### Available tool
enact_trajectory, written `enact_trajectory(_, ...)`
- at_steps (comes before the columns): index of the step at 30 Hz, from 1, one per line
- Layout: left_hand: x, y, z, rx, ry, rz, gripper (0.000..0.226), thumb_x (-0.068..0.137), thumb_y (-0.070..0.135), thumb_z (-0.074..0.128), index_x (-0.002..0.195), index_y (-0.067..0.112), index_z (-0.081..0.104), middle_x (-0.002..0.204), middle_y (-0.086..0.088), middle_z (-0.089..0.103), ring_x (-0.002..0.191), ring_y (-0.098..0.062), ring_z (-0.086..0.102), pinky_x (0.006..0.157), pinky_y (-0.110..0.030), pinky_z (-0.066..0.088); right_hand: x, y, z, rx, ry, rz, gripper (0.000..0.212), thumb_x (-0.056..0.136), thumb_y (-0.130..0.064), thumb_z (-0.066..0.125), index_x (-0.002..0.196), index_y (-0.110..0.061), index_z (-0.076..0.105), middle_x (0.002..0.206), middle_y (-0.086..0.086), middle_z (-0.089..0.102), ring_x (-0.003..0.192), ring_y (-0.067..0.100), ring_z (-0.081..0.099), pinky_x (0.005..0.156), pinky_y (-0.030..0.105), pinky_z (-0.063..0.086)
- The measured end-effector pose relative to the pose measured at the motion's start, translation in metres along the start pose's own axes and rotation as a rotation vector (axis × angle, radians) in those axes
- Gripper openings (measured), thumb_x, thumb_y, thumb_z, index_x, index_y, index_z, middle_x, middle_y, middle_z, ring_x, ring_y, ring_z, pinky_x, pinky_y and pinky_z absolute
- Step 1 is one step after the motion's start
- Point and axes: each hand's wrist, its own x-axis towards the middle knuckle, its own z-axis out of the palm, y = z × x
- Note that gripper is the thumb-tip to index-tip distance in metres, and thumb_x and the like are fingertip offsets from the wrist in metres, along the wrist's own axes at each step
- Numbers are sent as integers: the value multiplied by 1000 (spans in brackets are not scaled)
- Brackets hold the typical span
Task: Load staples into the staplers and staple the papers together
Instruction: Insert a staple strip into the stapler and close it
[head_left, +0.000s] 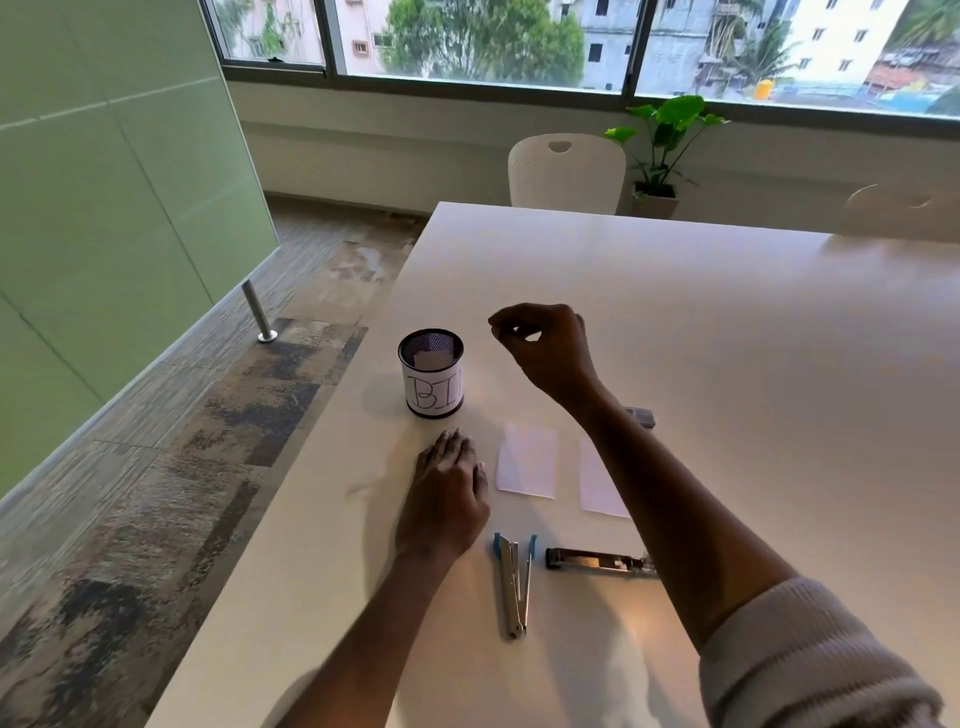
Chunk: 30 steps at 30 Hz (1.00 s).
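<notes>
— Hands?
— My left hand (447, 488) lies flat on the table (727, 338); my right hand (545, 343) hangs above it, curled, thumb meeting forefinger.
— Staplers?
— Blue stapler (514, 582) and silver stapler (597, 561) lie opened near me, papers (527, 460) just beyond.

Staplers: two, one blue stapler (514, 582) and one black stapler (597, 561). Paper slips lying flat: two, left slip (527, 460) and right slip (597, 480). Mesh cup (431, 387): one. Grey box (640, 415): one. Hands: two, left hand (447, 493) and right hand (550, 343). Chairs: two, white chair (566, 171) and corner chair (893, 208). Potted plant (667, 135): one.
</notes>
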Motion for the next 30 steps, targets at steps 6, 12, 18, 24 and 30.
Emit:
enact_trajectory(6,0,1,-4,-124,47,-21,46,96,18,57,138,-2,54,140,-22,57,135,-33,50,115,-39,34,-21,26,-61,-13,50,61,8,86,-15,75,92,-12,80,82,-3,76,72,14,70,72,26,56)
enact_trajectory(12,12,14,-14,-232,215,-69,38,92,14,63,128,2,61,104,-17,75,94,-38,70,83,-41,54,-60,73,-112,-64,90,191,3,84,-18,77,87,-20,78,80,-10,75,68,5,69,71,22,55)
enact_trajectory(18,41,67,-15,-370,207,49,22,94,14,62,111,4,71,96,-15,76,80,-28,73,77,-35,59,-101,120,-132,-184,86,386,6,83,-18,78,89,-19,79,85,-5,77,61,-13,63,63,-1,41)
enact_trajectory(24,70,126,2,-432,24,81,15,92,18,65,93,9,77,87,-10,78,81,-26,73,79,-27,52,-126,145,-128,-203,106,490,18,82,-15,78,100,-12,78,93,4,78,74,9,68,65,-4,39)
enact_trajectory(30,95,155,28,-456,-174,-101,25,89,28,69,101,8,78,102,-11,77,102,-28,69,92,-29,49,-127,153,-114,-241,171,470,21,83,-12,77,104,-11,76,95,3,77,71,10,66,64,-6,38)
